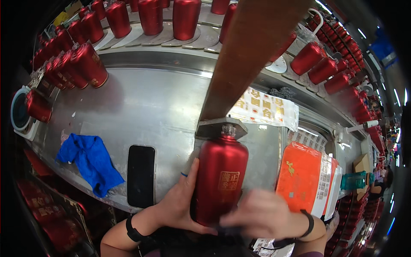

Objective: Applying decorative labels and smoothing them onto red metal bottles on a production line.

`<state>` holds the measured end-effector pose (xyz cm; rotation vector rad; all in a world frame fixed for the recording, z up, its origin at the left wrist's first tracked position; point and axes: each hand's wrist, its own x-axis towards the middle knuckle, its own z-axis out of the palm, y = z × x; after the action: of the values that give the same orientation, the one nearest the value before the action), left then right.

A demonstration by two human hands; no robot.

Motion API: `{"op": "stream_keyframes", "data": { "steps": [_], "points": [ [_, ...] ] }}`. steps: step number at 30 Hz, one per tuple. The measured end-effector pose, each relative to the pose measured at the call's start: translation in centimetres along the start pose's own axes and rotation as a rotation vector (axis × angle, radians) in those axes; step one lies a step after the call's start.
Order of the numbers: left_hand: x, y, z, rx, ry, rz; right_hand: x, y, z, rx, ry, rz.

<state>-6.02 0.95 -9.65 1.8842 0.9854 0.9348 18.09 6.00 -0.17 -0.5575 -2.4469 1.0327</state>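
Observation:
A glossy red bottle (222, 175) with gold square lettering and a clear, bare neck stands in front of me, its top close to a metal plate (218, 126) at the foot of a brown post. My left hand (182, 201) is wrapped around its lower left side, thumb at the bottom. By the bottle's lower right, my right hand (257, 214) is blurred by motion. Its fingers look curled in, and a dark smear shows at their tips; what they hold, if anything, I cannot make out.
A phone (141, 175) and a crumpled blue cloth (92, 162) lie left on the metal table. Orange packaging sheets (299, 175) lie right. The brown post (244, 55) rises ahead. Red bottles (117, 19) line the conveyor (171, 40) behind; more (87, 64) stand far left.

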Motion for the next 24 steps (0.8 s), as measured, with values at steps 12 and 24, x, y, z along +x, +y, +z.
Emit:
{"op": "stream_keyframes", "data": {
  "steps": [12,24],
  "points": [
    [-0.3,8.9,2.1,0.849,-0.065,0.412,-7.7,13.1,-15.5,-0.014,0.693,0.793],
    [-5.0,6.8,4.0,0.271,0.184,0.007,-5.2,18.1,-13.5,-0.665,0.325,1.051]
  ]
}}
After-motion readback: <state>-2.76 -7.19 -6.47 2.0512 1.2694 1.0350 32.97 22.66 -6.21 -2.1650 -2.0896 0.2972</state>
